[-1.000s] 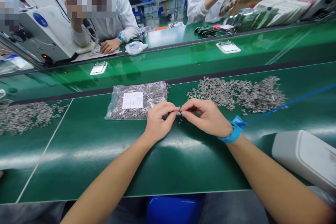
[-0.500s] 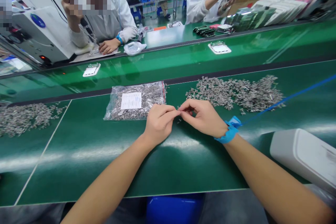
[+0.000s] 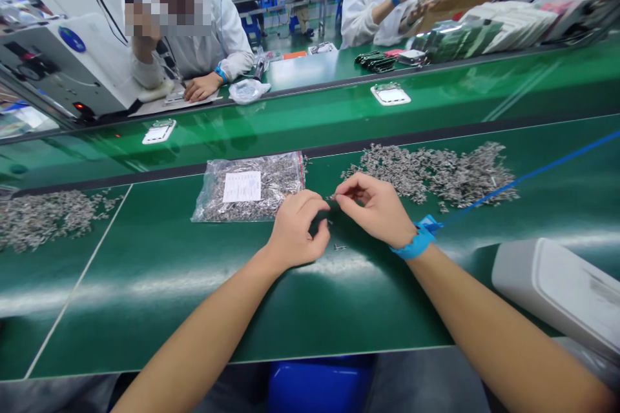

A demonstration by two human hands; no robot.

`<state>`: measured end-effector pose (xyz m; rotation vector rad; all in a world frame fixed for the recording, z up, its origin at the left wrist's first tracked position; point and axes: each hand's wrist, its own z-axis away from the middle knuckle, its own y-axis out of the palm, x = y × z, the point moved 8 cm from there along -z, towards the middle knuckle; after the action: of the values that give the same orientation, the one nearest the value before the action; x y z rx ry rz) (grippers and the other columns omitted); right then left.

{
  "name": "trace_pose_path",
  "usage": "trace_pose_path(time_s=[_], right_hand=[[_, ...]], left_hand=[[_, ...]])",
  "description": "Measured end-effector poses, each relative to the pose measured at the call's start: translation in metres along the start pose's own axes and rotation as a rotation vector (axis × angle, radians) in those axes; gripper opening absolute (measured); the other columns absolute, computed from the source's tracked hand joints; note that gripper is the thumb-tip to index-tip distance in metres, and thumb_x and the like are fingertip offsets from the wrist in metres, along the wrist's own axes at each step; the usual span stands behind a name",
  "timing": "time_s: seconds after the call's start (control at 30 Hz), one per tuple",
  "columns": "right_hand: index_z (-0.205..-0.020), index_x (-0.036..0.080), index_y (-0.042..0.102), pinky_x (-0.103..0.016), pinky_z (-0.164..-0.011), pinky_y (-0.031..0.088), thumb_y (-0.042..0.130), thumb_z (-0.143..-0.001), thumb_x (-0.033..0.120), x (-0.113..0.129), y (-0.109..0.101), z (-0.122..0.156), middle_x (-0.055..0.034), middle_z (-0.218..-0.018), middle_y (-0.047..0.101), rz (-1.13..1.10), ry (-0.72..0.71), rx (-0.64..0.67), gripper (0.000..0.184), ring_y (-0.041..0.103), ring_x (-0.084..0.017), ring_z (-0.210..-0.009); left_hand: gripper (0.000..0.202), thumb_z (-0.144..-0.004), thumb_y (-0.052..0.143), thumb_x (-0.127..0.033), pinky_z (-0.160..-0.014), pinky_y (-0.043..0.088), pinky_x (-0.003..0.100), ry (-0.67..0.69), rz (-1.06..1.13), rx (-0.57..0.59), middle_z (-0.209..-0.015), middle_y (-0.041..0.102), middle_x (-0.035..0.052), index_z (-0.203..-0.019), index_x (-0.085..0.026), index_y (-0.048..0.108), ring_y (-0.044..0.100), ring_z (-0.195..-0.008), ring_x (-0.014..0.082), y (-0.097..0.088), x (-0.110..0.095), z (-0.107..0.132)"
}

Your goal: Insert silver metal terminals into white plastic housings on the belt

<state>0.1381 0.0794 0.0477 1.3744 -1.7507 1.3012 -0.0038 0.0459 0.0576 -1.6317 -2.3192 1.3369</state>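
Note:
My left hand (image 3: 298, 229) rests on the green mat with its fingers curled in a loose pinch; I cannot make out what is in it. My right hand (image 3: 375, 206), with a blue wrist strap (image 3: 416, 240), pinches a tiny metal part at its fingertips just left of a big heap of small metal parts (image 3: 436, 171). One small metal part (image 3: 340, 246) lies loose on the mat between my hands. A clear bag of the same parts with a white label (image 3: 249, 186) lies just beyond my left hand.
A second heap of metal parts (image 3: 46, 216) lies at far left. A white box (image 3: 562, 290) sits at right near the edge. White trays (image 3: 390, 94) ride the belt beyond. People in white coats work across the line beside a white machine (image 3: 72, 64).
My hands have drawn slightly apart. A small metal part now lies on the mat between them. The trays on the belt have slid leftward.

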Motion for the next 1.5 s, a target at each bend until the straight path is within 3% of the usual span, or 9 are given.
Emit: trace_pose_path(time_s=[0.23,0.43,0.57,0.77,0.9,1.03,1.13,1.23,1.5], right_hand=[[-0.074,0.018,0.063,-0.030,-0.060,0.049,0.067,-0.077,0.026,-0.005,-0.007,-0.002,-0.0032,-0.076,0.066,-0.058,0.034,-0.081,0.009,0.062,-0.018,-0.069],[-0.074,0.019,0.064,-0.030,-0.064,0.050,0.065,-0.080,0.025,-0.001,-0.014,-0.005,-0.0026,-0.077,0.066,0.011,-0.043,-0.140,0.008,0.062,-0.017,-0.071],[-0.095,0.020,0.070,-0.032,-0.072,0.054,0.065,-0.084,0.027,0.004,-0.018,-0.004,-0.0046,-0.090,0.070,-0.007,-0.091,-0.195,0.014,0.065,-0.018,-0.079],[-0.089,0.023,0.073,-0.035,-0.082,0.056,0.062,-0.091,0.022,0.055,-0.037,0.057,-0.0047,-0.094,0.073,0.298,-0.161,-0.158,0.011,0.068,-0.021,-0.089],[-0.094,0.025,0.068,-0.040,-0.077,0.058,0.055,-0.095,0.022,0.077,-0.092,0.133,-0.0061,-0.095,0.071,0.584,-0.153,-0.221,0.013,0.069,-0.025,-0.086],[-0.090,0.024,0.062,-0.042,-0.057,0.056,0.053,-0.094,0.030,0.067,-0.168,0.192,-0.0060,-0.080,0.068,0.845,-0.071,-0.381,0.012,0.067,-0.028,-0.065],[-0.085,0.024,0.059,-0.043,-0.053,0.053,0.046,-0.095,0.036,0.051,-0.190,0.211,-0.0067,-0.075,0.065,0.972,-0.030,-0.394,0.020,0.065,-0.030,-0.062],[-0.084,0.023,0.058,-0.040,-0.058,0.051,0.041,-0.095,0.034,0.036,-0.172,0.206,-0.0078,-0.078,0.064,0.970,0.032,-0.341,0.023,0.065,-0.028,-0.068],[-0.080,0.020,0.057,-0.029,-0.065,0.045,0.045,-0.090,0.020,0.042,-0.061,0.126,-0.0049,-0.077,0.063,0.646,0.088,-0.171,0.015,0.061,-0.019,-0.071]], left_hand=[[0.017,-0.093,0.052,-0.026,-0.071,0.034,0.035,0.328,-0.233,0.401,-0.085,0.061,0.0035,-0.084,-0.018,0.064,0.053,-0.078,0.0167,0.035,-0.024,0.012],[0.020,-0.098,0.048,-0.024,-0.071,0.031,0.035,0.217,-0.363,0.377,-0.085,0.060,0.0038,-0.088,-0.018,0.065,0.052,-0.081,0.0182,0.039,-0.011,0.011],[0.019,-0.098,0.049,-0.025,-0.071,0.031,0.036,0.146,-0.453,0.336,-0.086,0.060,0.0051,-0.089,-0.016,0.063,0.053,-0.084,0.0206,0.035,-0.004,0.007],[0.016,-0.097,0.051,-0.025,-0.073,0.034,0.036,0.107,-0.479,0.342,-0.090,0.061,0.0056,-0.089,-0.016,0.063,0.055,-0.088,0.0213,0.034,0.002,0.007],[0.016,-0.096,0.051,-0.023,-0.074,0.034,0.036,0.095,-0.477,0.328,-0.090,0.060,0.0054,-0.088,-0.016,0.063,0.056,-0.088,0.0213,0.033,0.003,0.007],[0.013,-0.094,0.053,-0.022,-0.076,0.036,0.035,0.073,-0.448,0.273,-0.091,0.060,0.0063,-0.087,-0.016,0.062,0.056,-0.089,0.0217,0.025,0.001,0.007],[0.014,-0.093,0.051,-0.021,-0.076,0.037,0.035,0.053,-0.392,0.194,-0.092,0.060,0.0070,-0.089,-0.016,0.063,0.055,-0.089,0.0216,0.016,-0.005,0.008],[0.016,-0.095,0.048,-0.020,-0.076,0.038,0.036,0.084,-0.324,0.151,-0.093,0.060,0.0069,-0.091,-0.016,0.063,0.055,-0.089,0.0211,0.016,-0.018,0.011],[0.017,-0.095,0.052,-0.032,-0.075,0.035,0.034,0.209,-0.141,0.307,-0.090,0.060,0.0031,-0.090,-0.019,0.061,0.055,-0.086,0.0182,0.037,-0.044,0.023]])
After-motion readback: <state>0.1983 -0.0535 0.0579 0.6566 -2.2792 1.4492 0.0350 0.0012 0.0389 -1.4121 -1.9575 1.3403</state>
